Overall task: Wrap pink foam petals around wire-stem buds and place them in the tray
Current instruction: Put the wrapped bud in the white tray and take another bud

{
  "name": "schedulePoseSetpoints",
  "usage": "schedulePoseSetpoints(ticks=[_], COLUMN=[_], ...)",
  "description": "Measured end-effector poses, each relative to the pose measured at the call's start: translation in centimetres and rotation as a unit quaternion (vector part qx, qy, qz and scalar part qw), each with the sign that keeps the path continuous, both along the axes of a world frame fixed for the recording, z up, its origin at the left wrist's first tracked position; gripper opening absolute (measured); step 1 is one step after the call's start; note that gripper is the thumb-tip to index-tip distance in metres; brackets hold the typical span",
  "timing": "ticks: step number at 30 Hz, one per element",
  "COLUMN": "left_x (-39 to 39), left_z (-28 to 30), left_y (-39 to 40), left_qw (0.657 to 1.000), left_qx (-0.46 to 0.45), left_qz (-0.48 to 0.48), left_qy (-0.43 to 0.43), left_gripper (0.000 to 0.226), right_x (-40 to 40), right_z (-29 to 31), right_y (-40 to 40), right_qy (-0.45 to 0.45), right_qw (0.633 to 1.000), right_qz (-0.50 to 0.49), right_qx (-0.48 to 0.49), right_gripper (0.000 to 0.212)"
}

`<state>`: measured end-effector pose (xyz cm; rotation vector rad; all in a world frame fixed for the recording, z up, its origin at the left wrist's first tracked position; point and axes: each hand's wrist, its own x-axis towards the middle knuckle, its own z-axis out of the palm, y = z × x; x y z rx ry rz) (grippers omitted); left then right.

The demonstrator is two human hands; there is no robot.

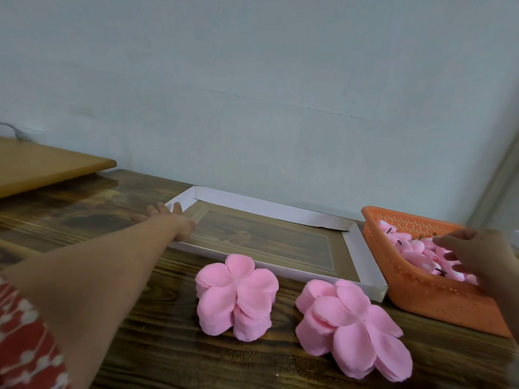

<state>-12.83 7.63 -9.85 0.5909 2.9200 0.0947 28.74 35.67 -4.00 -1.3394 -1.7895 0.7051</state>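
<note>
I read the wire-stem buds (pixel 427 248) as the pink pile with dark stems in the orange perforated basket (pixel 421 296), which stands at the table's right edge, its left wall touching the right rim of the white cardboard tray (pixel 362 248). My right hand (pixel 474 256) is directly over that pile, fingers curled down among the buds, so it is the nearer hand by far; whether it has pinched one I cannot tell. The stems point every way, with no single axis to line up on. Two stacks of pink foam petals (pixel 237 296) sit on the wooden table (pixel 98 209) just in front of the tray. My left hand (pixel 171 217) rests, fingers spread, on the tray's far left corner; motion blur softens it. The tray shows nothing in it.
</note>
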Motion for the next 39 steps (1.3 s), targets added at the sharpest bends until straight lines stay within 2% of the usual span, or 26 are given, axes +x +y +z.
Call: schedulePoseSetpoints(ticks=[2, 9, 14, 17, 19, 24, 26, 28, 31, 33, 38, 39], left_x=[0.0, 0.6, 0.0, -0.6, -0.6, 0.1, 1.1, 2.6, 5.6, 7.9, 12.7, 13.4], left_z=[-0.1, 0.1, 0.3, 0.7, 1.2, 3.8, 5.0, 6.0, 7.0, 7.4, 7.3, 7.2], left_y=[0.1, -0.2, -0.3, -0.4, -0.4, -0.9, -1.0, -1.2, -1.8, -2.2, -2.0, -1.8], left_qw=[1.000, 0.999, 1.000, 0.997, 0.994, 0.954, 0.941, 0.933, 0.927, 0.923, 0.924, 0.923], left_qx=[-0.014, -0.028, 0.026, 0.077, 0.106, 0.297, 0.333, 0.345, 0.335, 0.304, 0.181, 0.157], left_qz=[-0.007, -0.014, -0.007, -0.007, -0.014, 0.020, -0.004, -0.063, -0.169, -0.233, -0.333, -0.347], left_qy=[0.010, 0.015, -0.010, -0.013, -0.002, 0.026, 0.055, 0.078, 0.020, -0.047, -0.059, -0.049], left_gripper=[0.069, 0.076, 0.096, 0.094, 0.093, 0.076, 0.064, 0.046, 0.023, 0.020, 0.036, 0.039], right_x=[0.0, -0.1, 0.2, 0.6, 0.9, 1.2, 1.1, 0.5, -0.3, -0.6, -1.1, -1.1], right_z=[0.0, 0.1, 0.3, 0.5, 0.4, 0.9, 1.4, 1.8, 2.1, 2.5, 2.8, 2.6], right_y=[0.0, 0.0, 0.7, 1.2, 1.5, 0.8, 0.0, -1.0, -2.4, -3.6, -4.5, -4.4], right_qy=[-0.001, -0.003, -0.013, -0.032, -0.057, -0.177, -0.244, -0.316, -0.453, -0.521, -0.521, -0.523], right_qw=[1.000, 1.000, 1.000, 0.999, 0.997, 0.983, 0.967, 0.945, 0.890, 0.853, 0.851, 0.849], right_qz=[0.000, 0.001, -0.011, -0.023, -0.028, 0.017, 0.043, 0.057, 0.049, 0.039, 0.062, 0.070], right_qx=[0.001, 0.000, -0.019, -0.029, -0.036, -0.045, -0.060, -0.061, -0.035, -0.005, 0.009, 0.020], right_gripper=[0.011, 0.011, 0.011, 0.011, 0.011, 0.016, 0.014, 0.003, 0.020, 0.029, 0.021, 0.026])
